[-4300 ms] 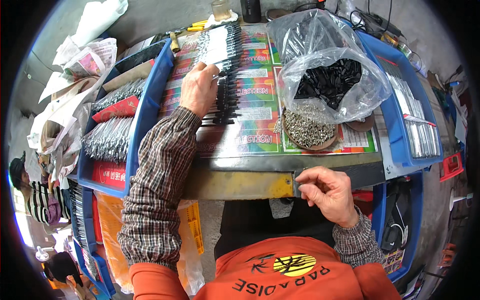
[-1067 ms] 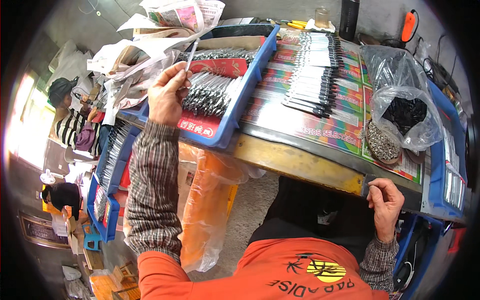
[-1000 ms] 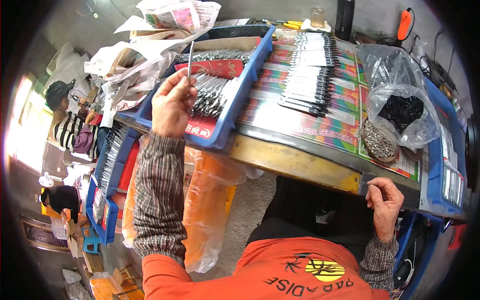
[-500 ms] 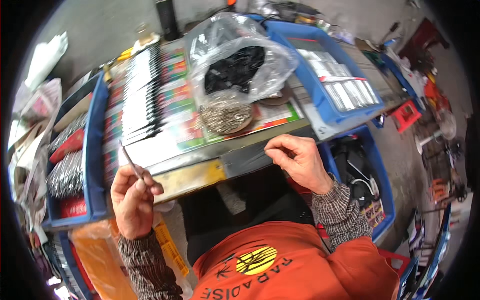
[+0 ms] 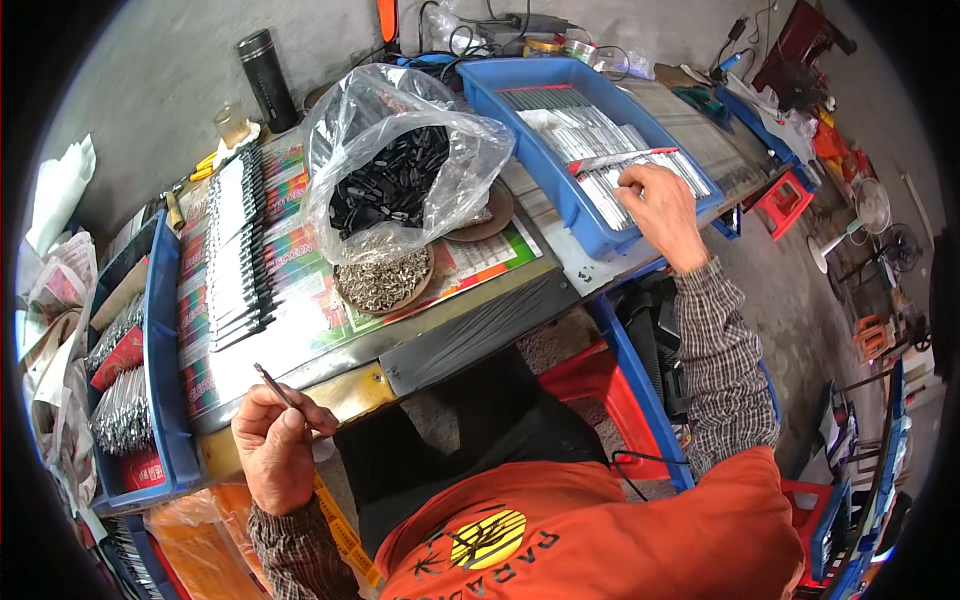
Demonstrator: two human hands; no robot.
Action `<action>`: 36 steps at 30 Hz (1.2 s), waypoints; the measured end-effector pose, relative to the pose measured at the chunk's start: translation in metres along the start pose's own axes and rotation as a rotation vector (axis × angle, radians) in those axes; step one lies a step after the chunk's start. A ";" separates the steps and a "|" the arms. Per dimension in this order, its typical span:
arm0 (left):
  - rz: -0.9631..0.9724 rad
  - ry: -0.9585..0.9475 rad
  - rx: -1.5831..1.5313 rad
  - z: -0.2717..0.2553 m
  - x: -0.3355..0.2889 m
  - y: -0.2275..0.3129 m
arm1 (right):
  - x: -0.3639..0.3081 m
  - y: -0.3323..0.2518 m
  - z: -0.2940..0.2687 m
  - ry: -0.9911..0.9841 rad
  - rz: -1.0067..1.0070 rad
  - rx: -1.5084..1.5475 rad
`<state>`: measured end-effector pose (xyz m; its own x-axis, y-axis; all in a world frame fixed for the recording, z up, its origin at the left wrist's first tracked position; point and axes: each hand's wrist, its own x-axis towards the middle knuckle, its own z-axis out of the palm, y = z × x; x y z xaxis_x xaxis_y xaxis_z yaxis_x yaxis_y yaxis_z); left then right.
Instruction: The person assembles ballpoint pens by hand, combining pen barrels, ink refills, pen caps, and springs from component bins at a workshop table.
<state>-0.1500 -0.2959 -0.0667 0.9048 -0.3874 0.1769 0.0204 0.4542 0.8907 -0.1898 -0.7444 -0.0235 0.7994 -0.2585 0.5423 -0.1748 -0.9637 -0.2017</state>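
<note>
Nearest to us, our left hand [image 5: 275,455] is curled shut around a thin dark metal rod [image 5: 272,381], pinched between thumb and forefinger so that its free end points up and away over the front edge of the steel-topped workbench [image 5: 480,325]. Just left of that hand sits a blue plastic tray [image 5: 160,400] heaped with bundled silvery metal pieces [image 5: 120,420]. Beyond its fingertips lies a long row of dark finished rods [image 5: 235,255] laid side by side on colourful printed sheets [image 5: 300,250]. Further right of that row, a shallow round dish of small silvery parts [image 5: 383,280] rests against a clear plastic bag of small black parts [image 5: 390,185]. Farthest out, our right hand [image 5: 660,205] reaches into a second blue plastic tray [image 5: 545,150], fingers bent down onto the flat silvery strips [image 5: 600,150] there; we cannot tell whether it grips one.
</note>
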 end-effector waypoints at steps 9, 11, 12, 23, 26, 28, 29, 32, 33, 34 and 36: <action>0.001 0.058 0.155 0.014 0.003 -0.005 | 0.020 0.021 0.016 -0.211 0.113 0.022; -0.018 0.054 0.192 0.015 0.003 -0.006 | 0.022 0.021 0.021 -0.167 0.081 -0.141; -0.012 0.053 0.181 0.017 0.004 -0.007 | 0.022 0.020 0.020 -0.170 0.082 -0.140; 0.069 0.014 0.181 0.019 0.006 -0.017 | 0.019 0.024 0.022 -0.150 0.140 0.093; 0.070 0.009 0.241 0.024 0.006 -0.012 | 0.009 0.014 0.004 -0.013 0.184 0.166; 0.097 0.038 0.306 0.019 0.002 -0.013 | 0.005 -0.009 0.002 0.008 0.163 0.219; 0.102 0.052 0.305 0.019 -0.002 -0.012 | 0.002 -0.023 -0.002 0.035 0.138 0.238; 0.020 0.077 0.249 0.023 -0.009 -0.007 | -0.015 -0.063 -0.026 -0.024 0.178 0.288; -0.011 0.077 0.235 0.025 -0.010 -0.007 | -0.021 -0.071 -0.027 -0.087 0.212 0.484; -0.043 0.082 0.222 0.027 -0.011 -0.007 | -0.026 -0.079 -0.026 -0.157 0.244 0.681; -0.059 0.090 0.218 0.029 -0.011 -0.007 | -0.039 -0.091 -0.019 -0.228 0.218 0.929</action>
<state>-0.1724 -0.3180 -0.0625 0.9392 -0.3305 0.0928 -0.0096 0.2449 0.9695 -0.2156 -0.6484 -0.0111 0.9122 -0.3117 0.2661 0.1119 -0.4352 -0.8934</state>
